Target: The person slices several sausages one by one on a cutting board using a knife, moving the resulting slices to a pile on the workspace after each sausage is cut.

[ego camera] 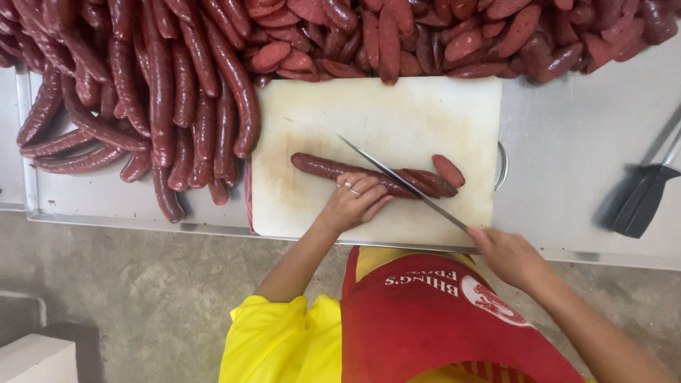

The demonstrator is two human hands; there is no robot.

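Sausage [333, 168] lies mid-frame on the board [319, 106], pinned by the left hand [352, 202] so it can't roll. Right hand [507, 255] grips the knife [401, 183], blade angled across it for slanted slices. Whole links [163, 92] wait upper left, cut pieces [461, 42] heaped on top.

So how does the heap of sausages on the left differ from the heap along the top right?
The left heap holds whole, long, curved links; the top-right heap holds short slanted slices. The left heap shows only dark skin; the top-right heap shows paler cut faces. Both are dark red and lie on the metal table.
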